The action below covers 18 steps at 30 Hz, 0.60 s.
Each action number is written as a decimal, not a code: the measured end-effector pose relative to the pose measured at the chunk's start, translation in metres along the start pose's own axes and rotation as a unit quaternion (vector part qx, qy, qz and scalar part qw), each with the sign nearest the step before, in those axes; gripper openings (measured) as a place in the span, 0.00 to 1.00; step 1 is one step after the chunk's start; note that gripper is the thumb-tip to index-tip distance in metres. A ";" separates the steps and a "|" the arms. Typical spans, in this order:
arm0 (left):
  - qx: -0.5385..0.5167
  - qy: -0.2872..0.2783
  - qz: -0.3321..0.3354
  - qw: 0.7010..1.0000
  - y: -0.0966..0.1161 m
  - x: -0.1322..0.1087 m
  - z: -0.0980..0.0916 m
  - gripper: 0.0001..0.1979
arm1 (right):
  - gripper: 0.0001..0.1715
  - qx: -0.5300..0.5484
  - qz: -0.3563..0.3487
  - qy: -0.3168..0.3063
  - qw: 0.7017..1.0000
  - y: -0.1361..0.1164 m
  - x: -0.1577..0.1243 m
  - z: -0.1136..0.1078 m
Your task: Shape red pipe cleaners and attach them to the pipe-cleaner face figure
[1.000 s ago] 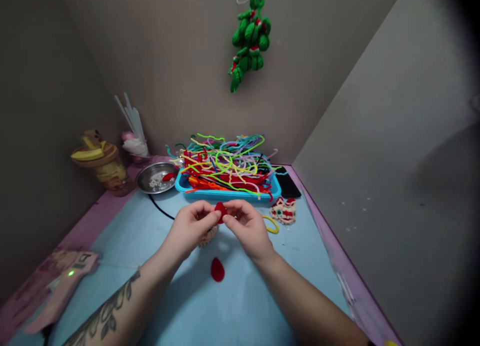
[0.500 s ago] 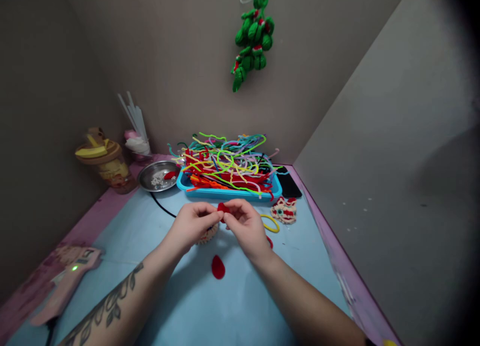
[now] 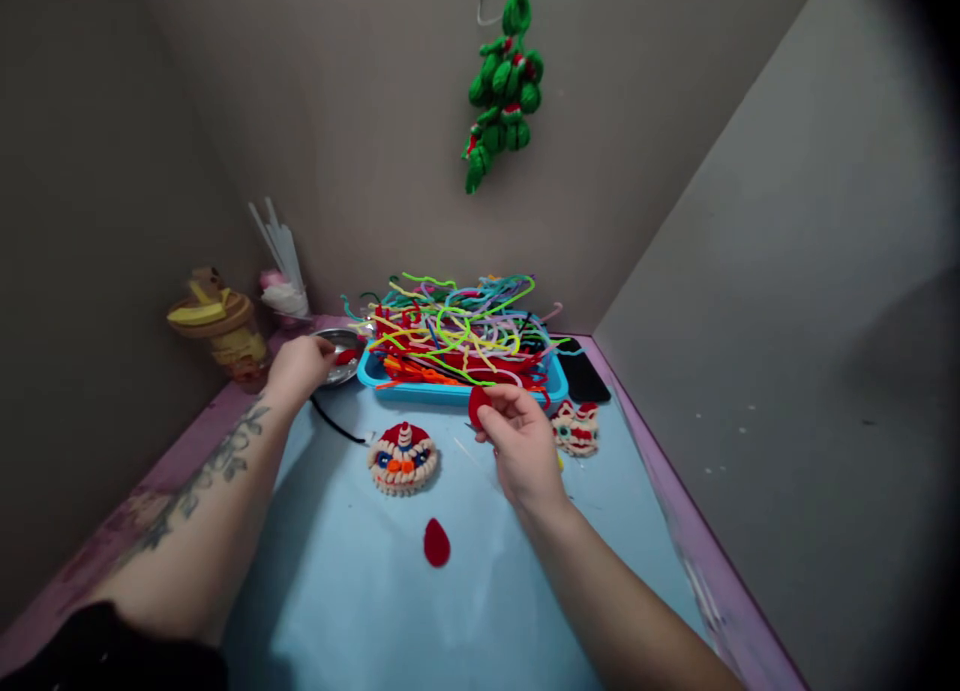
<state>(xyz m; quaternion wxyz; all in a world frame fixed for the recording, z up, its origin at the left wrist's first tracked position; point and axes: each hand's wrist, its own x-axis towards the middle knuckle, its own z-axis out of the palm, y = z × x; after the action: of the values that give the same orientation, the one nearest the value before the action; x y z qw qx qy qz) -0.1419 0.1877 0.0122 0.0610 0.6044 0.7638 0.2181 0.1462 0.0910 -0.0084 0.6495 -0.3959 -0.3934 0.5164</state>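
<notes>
My right hand (image 3: 517, 441) is closed on a small red piece (image 3: 478, 405), holding it up in front of the blue tray (image 3: 450, 391). My left hand (image 3: 300, 363) has reached over to the small metal bowl (image 3: 343, 356) at the back left, its fingertips pinched at the bowl's rim; what they hold I cannot make out. A round red and cream craft piece (image 3: 403, 456) lies on the blue mat between my arms. A second red teardrop piece (image 3: 436, 542) lies on the mat nearer to me.
The blue tray is heaped with pipe cleaners (image 3: 457, 326) of many colours. A cream and red craft piece (image 3: 576, 426) and a black phone (image 3: 585, 376) lie to the right. A jar (image 3: 221, 331) and a cup of white sticks (image 3: 283, 281) stand back left. A green ornament (image 3: 502, 81) hangs above.
My left hand has let go of the red piece and moved left to the metal bowl. This uncovered the round craft piece. My right hand kept the red piece.
</notes>
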 end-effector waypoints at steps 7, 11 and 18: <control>0.020 -0.061 0.038 0.997 0.007 0.041 0.032 0.04 | 0.12 0.013 -0.016 0.034 0.999 -0.004 0.015 -0.011; 0.022 -0.078 0.054 0.995 0.010 0.042 0.031 0.05 | 0.11 0.017 -0.017 0.043 0.999 -0.004 0.019 -0.013; 0.016 -0.035 0.056 0.998 0.013 0.027 -0.010 0.07 | 0.12 0.033 -0.008 0.052 0.998 -0.006 0.020 -0.011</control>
<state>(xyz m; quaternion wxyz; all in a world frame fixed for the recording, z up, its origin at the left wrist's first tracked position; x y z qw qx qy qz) -0.1411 0.2132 0.0309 0.0660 0.6542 0.7297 0.1877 0.1621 0.1082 -0.0048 0.6857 -0.3974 -0.3453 0.5027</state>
